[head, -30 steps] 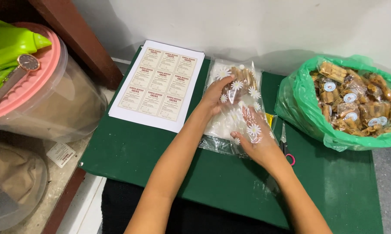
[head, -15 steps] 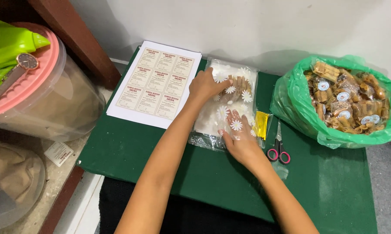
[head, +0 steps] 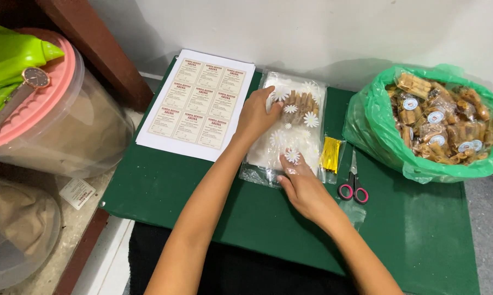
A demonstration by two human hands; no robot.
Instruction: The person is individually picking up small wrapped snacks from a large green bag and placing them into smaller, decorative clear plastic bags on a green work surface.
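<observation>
A clear plastic bag (head: 300, 117) printed with white daisies lies on a stack of similar bags on the green table (head: 202, 191). Several brown stick-shaped snacks (head: 301, 101) sit inside its far end. My left hand (head: 257, 114) rests flat on the bag's left edge, fingers spread toward the snacks. Fingertips of my right hand (head: 303, 188) press on the bag's near end, by a daisy print. Neither hand grips anything.
A white sheet of printed labels (head: 200, 101) lies left of the bags. A packet of gold twist ties (head: 330, 155) and pink-handled scissors (head: 354, 186) lie to the right. A green bag of packed snacks (head: 440, 120) stands far right. Lidded plastic tubs (head: 44, 120) stand at left.
Both hands slid toward the near-left over the bag, smoothing it flat. The view shifted, uncovering the twist ties and scissors beside the stack.
</observation>
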